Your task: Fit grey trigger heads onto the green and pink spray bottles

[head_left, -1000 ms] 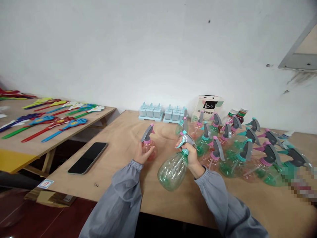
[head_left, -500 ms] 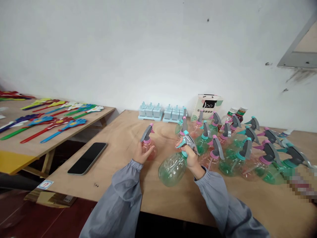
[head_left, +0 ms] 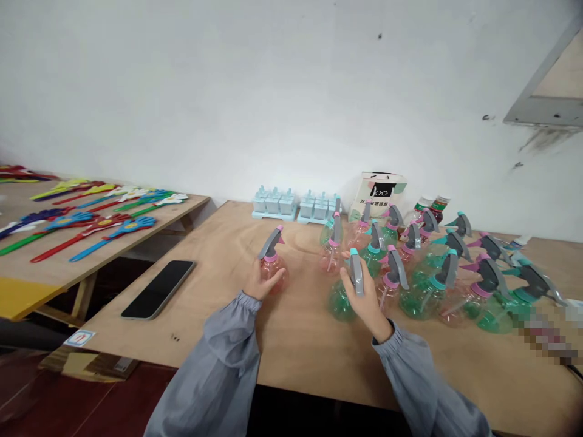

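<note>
My left hand (head_left: 263,280) is wrapped round the body of a pink spray bottle (head_left: 274,267) that stands upright on the wooden table. Its trigger head is grey with a pink nozzle. My right hand (head_left: 365,297) grips a green spray bottle (head_left: 340,301) at the neck, just below its grey trigger head with a teal nozzle. This bottle stands upright on the table, its body partly hidden by my fingers. Right beside it is a group of several pink and green spray bottles (head_left: 423,291), the nearest a pink one (head_left: 392,276).
Light blue ice-pop moulds (head_left: 274,206) and a printed box (head_left: 379,197) line the wall. Two capped bottles (head_left: 432,209) stand behind the spray bottles. A phone (head_left: 159,290) lies to the left. Colourful hand-shaped clappers (head_left: 100,227) cover another table.
My right hand has lowered the green spray bottle from a tilted, raised position to upright on the table, moving slightly right. My left hand stays on the pink bottle.
</note>
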The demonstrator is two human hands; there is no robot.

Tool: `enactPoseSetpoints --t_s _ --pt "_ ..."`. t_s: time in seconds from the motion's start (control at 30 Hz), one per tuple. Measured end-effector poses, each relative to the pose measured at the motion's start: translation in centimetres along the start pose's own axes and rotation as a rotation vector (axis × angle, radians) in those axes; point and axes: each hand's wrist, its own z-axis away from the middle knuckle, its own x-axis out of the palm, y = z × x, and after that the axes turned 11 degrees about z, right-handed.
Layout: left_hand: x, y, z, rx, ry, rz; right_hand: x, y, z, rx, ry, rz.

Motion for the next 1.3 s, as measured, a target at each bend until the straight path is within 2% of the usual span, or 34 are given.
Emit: enactPoseSetpoints --t_s 0.13,0.27,0.43,0.53,0.63,0.73,0.8,0.93,1.13,1.3 --pt "-0.2 0.6 0.1 0.015 -0.019 0.009 0.1 0.5 0.1 0.021 0.028 0.069" --pt "-0.1 0.9 0.5 0.005 -0.029 0.026 1.3 0.5 -0.3 0.027 0.076 0.09" --pt "0.1 1.6 0.8 0.02 0.007 0.06 2.8 1.0 -0.3 -0.078 0.242 0.13" --pt "-0.2 2.9 -0.3 0.046 0.001 0.026 3.1 1.8 0.5 -0.132 0.305 0.169" --pt "-0.6 4.3 -2.5 0.045 -0.104 0.07 3.1 2.7 1.6 -0.116 0.25 0.183" --pt "-0.4 5.4 -4.6 -0.034 -0.249 0.143 2.9 3.4 2.6 -0.089 0.156 0.193" --pt "0.0 6.0 -5.4 -0.08 -0.289 0.155 2.7 3.7 3.1 -0.081 0.102 0.193" --pt "0.6 7.4 -5.5 -0.152 -0.259 0.227 2.3 4.6 4.0 -0.073 0.049 0.158" --pt "1.2 11.2 -4.2 -0.345 -0.259 0.705 2.3 5.3 4.6 -0.059 0.025 0.132" --pt "2.0 12.8 -4.4 -0.327 -0.152 0.721 2.4 5.1 4.4 -0.049 0.035 0.123"
